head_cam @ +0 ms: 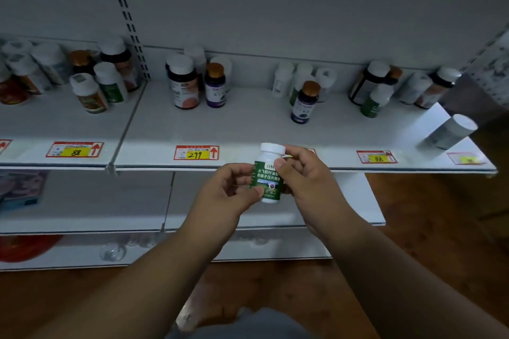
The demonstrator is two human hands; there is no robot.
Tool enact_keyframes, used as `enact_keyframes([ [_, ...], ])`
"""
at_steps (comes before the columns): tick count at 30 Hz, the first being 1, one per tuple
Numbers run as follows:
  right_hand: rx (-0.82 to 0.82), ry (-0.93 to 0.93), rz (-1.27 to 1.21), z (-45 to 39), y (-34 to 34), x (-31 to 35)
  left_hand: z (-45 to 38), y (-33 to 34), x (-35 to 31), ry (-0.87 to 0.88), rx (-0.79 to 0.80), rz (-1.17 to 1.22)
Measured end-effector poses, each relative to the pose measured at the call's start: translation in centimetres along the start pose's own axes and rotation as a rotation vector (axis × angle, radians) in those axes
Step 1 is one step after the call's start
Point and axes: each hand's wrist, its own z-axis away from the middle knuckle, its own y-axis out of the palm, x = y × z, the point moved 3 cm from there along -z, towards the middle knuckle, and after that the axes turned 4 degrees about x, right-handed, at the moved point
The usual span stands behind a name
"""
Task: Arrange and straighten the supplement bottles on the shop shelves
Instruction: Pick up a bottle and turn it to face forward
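1. Both hands share the grip on one small white plastic bottle with a green label (267, 177): left hand (230, 192) pinches its lower body, right hand (304, 173) pinches near the white cap.
2. It is upright, long axis vertical, held in front of the white shelf (248, 132) edge, just below its level.
3. Bare shelf lies straight ahead, between the dark bottle with a white cap (183, 82) and the purple-labelled bottle with a brown cap (305, 102).
4. Neither hand is clearly nearer.

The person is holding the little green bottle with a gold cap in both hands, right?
Not quite: the cap is white, not gold, as the head view shows. Both the left hand and right hand do hold the little green bottle.
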Motion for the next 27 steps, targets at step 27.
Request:
enact_keyframes([
  [27, -0.152, -0.025, 0.013, 1.5, -12.9, 0.1, -5.8, 11.5, 0.8, 0.023, 0.226, -0.224],
])
